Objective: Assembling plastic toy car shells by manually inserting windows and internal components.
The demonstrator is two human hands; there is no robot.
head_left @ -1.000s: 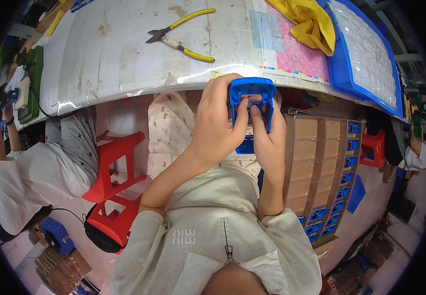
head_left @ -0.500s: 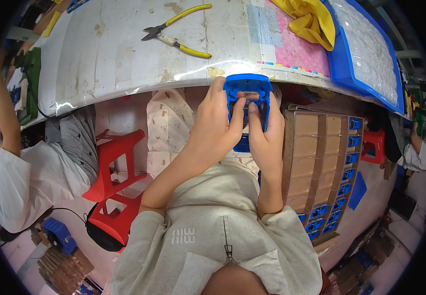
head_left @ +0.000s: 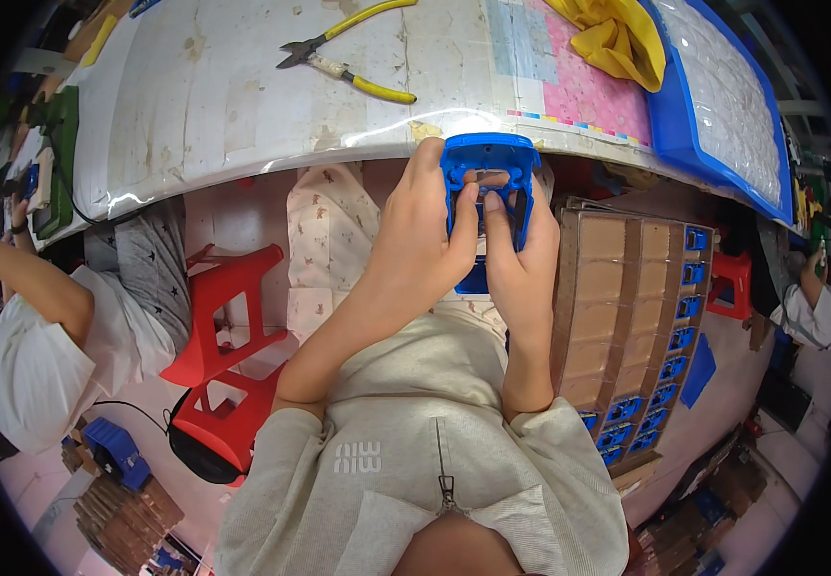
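Note:
Both my hands hold a blue plastic housing (head_left: 490, 144), an open frame with a hollow inside, just at the table's near edge. My left hand (head_left: 425, 216) wraps its left side, and my right hand (head_left: 521, 235) grips the right side. Both thumbs reach into the hollow and press side by side near its middle. A small clear or shiny part (head_left: 488, 179) shows just above the thumb tips; its kind is unclear. The fingers behind the housing are hidden.
Yellow-handled cutting pliers (head_left: 348, 62) lie on the white table (head_left: 233, 106). A yellow cloth (head_left: 622, 43) and blue tray (head_left: 674, 115) sit at right. Below stands a compartmented box (head_left: 598, 278) with several blue parts. Red stools (head_left: 233, 298) and a person (head_left: 70, 326) are at left.
The housing has tilted slightly and risen a little, with my thumbs still inside it. At left, the other person's arm has swung lower.

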